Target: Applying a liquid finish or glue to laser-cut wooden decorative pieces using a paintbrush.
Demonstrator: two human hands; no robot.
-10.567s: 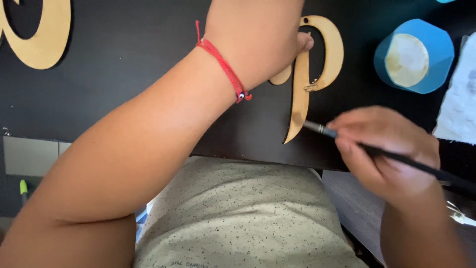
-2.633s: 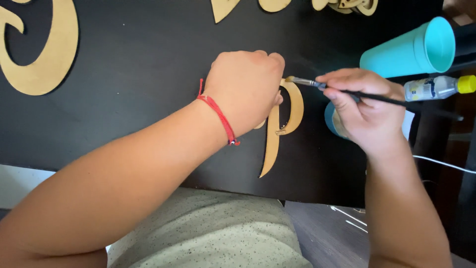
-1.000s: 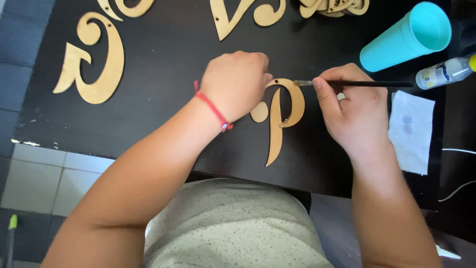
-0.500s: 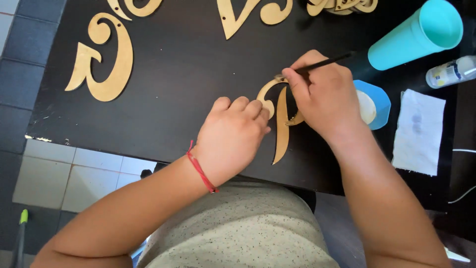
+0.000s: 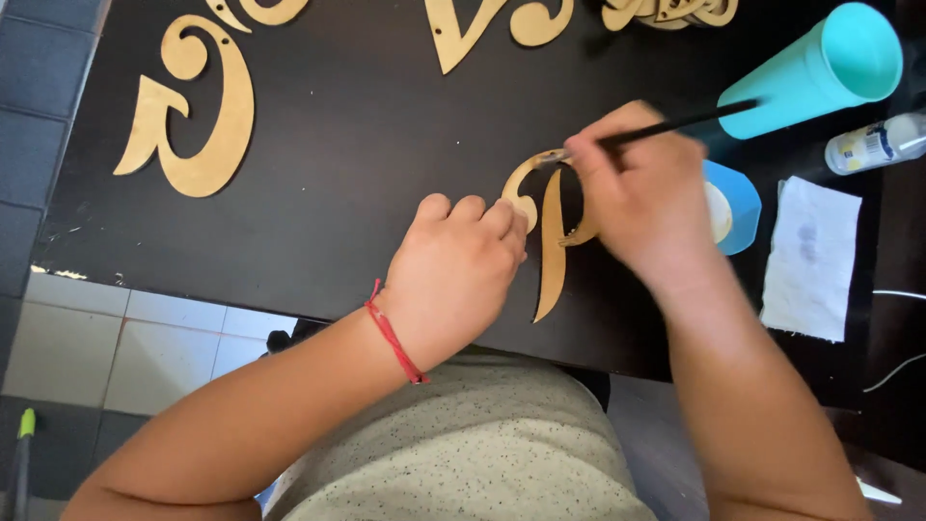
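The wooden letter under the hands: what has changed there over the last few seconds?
The left hand slid from the top of the wooden letter down to its lower left edge. The right hand moved onto the letter, its brush tip now at the top curl. The letter stayed flat on the black table; the right hand still grips the brush.

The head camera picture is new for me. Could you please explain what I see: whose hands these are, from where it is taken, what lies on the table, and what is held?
There is no machine here. A person wears a camera on the head, so you look down at that person's own two arms.

The left hand, with a red string bracelet on the wrist, presses on a curly wooden letter lying on the black table. The right hand holds a thin black brush, its tip at the top of that letter.

More wooden letters lie further away. To the right are a turquoise cup on its side, a small bottle, a white paper towel and a blue lid.
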